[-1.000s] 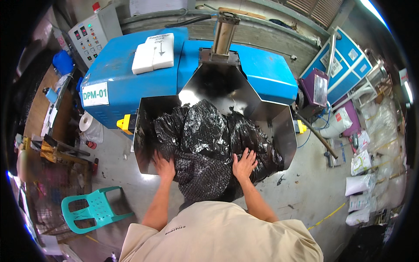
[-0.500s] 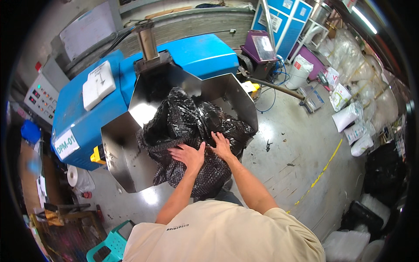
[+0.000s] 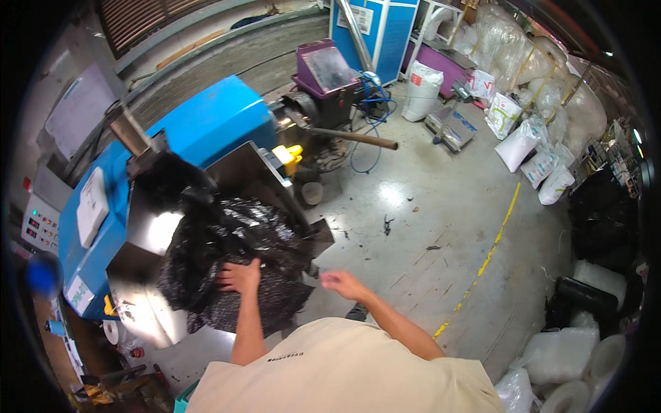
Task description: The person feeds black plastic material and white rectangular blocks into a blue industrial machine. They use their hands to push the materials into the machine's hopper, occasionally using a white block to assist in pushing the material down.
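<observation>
Factory floor or plastics workshop: big blue machine [image 3: 206, 131] with steel hopper [image 3: 241, 182], concrete floor [image 3: 427, 227] with yellow line [image 3: 489, 258], stacked white sacks [image 3: 537, 155].

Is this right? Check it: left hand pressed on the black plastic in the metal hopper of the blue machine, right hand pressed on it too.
Not quite. The head view shows the left hand flat on the black plastic in the metal hopper of the blue machine, but the right hand is off it, open in the air above the floor beside the hopper.
</observation>
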Motion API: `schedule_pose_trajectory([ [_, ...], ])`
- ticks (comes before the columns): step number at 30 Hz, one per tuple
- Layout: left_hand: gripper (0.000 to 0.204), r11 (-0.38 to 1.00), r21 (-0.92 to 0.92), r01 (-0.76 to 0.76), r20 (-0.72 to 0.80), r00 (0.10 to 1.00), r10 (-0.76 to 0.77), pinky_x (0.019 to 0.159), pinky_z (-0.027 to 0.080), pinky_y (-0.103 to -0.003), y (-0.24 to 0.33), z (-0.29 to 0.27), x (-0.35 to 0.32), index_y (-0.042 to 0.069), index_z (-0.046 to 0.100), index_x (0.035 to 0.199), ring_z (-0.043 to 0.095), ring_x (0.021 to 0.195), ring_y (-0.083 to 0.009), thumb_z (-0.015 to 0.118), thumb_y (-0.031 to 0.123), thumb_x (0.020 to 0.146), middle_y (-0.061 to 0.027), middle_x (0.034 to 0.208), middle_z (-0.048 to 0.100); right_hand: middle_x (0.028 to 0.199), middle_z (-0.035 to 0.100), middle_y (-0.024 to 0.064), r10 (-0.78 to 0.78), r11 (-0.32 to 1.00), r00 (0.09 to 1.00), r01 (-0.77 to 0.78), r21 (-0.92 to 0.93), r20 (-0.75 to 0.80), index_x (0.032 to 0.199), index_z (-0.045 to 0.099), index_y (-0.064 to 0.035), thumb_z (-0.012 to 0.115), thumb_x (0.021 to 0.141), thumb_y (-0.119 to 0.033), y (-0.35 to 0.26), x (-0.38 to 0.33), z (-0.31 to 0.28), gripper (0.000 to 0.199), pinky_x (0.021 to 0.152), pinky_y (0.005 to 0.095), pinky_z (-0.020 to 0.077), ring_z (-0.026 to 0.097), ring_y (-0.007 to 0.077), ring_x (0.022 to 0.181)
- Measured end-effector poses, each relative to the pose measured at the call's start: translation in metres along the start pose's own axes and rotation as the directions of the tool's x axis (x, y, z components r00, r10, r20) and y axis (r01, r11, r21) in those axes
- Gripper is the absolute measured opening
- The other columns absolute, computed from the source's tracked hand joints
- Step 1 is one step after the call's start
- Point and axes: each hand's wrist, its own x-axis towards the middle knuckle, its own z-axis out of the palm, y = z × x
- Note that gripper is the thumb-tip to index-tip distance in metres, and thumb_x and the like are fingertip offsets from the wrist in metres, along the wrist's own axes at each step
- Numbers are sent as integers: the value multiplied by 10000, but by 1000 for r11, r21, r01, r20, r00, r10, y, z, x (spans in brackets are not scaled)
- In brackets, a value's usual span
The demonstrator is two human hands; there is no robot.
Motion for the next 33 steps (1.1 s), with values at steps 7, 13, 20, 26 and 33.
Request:
schedule_pose_trajectory([
  [7, 1139, 970, -72, 232, -155, 958, -241, 1131, 182, -815, 26, 18, 15, 51, 136, 1624, 105, 1516, -614, 781, 526, 814, -396, 1624, 124, 1016, 758, 100, 542, 837, 762, -528, 146, -355, 1157, 745, -1, 730, 940, -340, 178, -165, -172, 403, 753, 335, 543, 677, 184, 850],
  [13, 706, 943, -28, 333, -227, 916, -330, 1113, 348, -682, 43, 30, 17, 97, 379, 1530, 410, 1421, -471, 604, 385, 926, -319, 1588, 304, 947, 730, 48, 578, 798, 674, -352, 488, -460, 1063, 720, -66, 689, 961, -298, 207, -150, -255, 255, 658, 279, 471, 669, 146, 819],
  [20, 335, 804, -9, 594, -474, 706, -527, 964, 480, -553, 31, 48, 66, 199, 607, 1297, 618, 1175, -409, 442, 319, 1032, -226, 1277, 603, 1011, 742, 49, 538, 823, 810, -444, 355, -233, 1148, 737, -45, 721, 956, -328, 193, -57, -271, 343, 748, 329, 514, 681, 165, 888],
  [26, 300, 812, -88, 577, -476, 692, -543, 959, 522, -575, 14, 68, 55, 231, 607, 1253, 651, 1153, -449, 426, 345, 1043, -158, 1258, 643, 1138, 758, 133, 639, 761, 763, -610, 220, -93, 1189, 747, -35, 698, 963, -355, 234, -40, -365, 395, 891, 404, 547, 706, 272, 1029],
  [33, 544, 780, -310, 544, -225, 755, -616, 1064, 455, -541, 16, 47, 56, 188, 609, 1398, 597, 1289, -409, 446, 553, 1030, -166, 1382, 649, 855, 744, 142, 802, 530, 550, -835, -145, -235, 1065, 772, -43, 604, 994, -281, 285, -8, -543, 299, 621, 411, 561, 679, 226, 663],
])
